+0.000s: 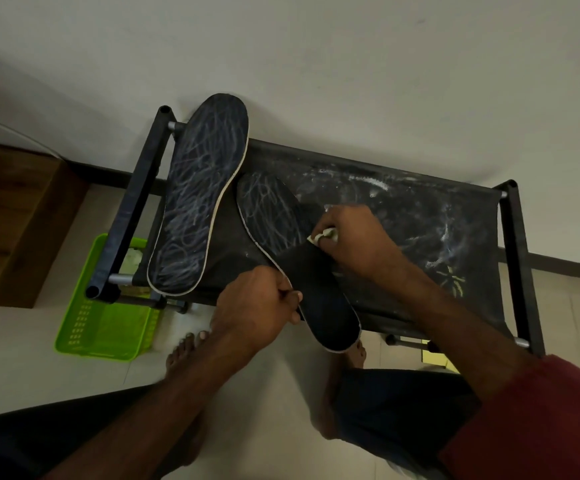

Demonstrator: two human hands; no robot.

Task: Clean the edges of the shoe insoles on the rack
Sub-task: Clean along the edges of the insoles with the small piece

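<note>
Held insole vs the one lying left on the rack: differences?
Marks: the lying insole is scribbled white all over; the held insole only on its far half, the near half plain dark.
Handling: the lying insole is untouched; the left hand grips the held insole's edge, the right hand holds a cloth to it.
Both are dark, pale-rimmed, on the rack.

insoles (197,199) – matt, chalk-scuffed | rack (420,216) – dusty cloth, metal bars | basket (101,327) – glossy plastic
</note>
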